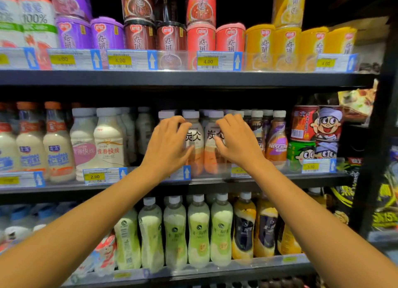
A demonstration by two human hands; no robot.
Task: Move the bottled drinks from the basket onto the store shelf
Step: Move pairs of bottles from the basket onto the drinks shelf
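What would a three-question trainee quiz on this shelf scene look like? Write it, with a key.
1. True or false: both hands are on bottles on the middle shelf.
2. Which brand name shows on the brown bottle just right of the right hand?
3. The two bottles between the left hand and the right hand have caps of which colour: A orange, B white, C green?

Key: 1 true; 2 Nescafe; 3 B.

Both bare arms reach forward and up, converging toward the middle. The left hand [170, 143] and right hand [235, 140] are raised side by side — fingers curled, palms facing inward, a gap between them.
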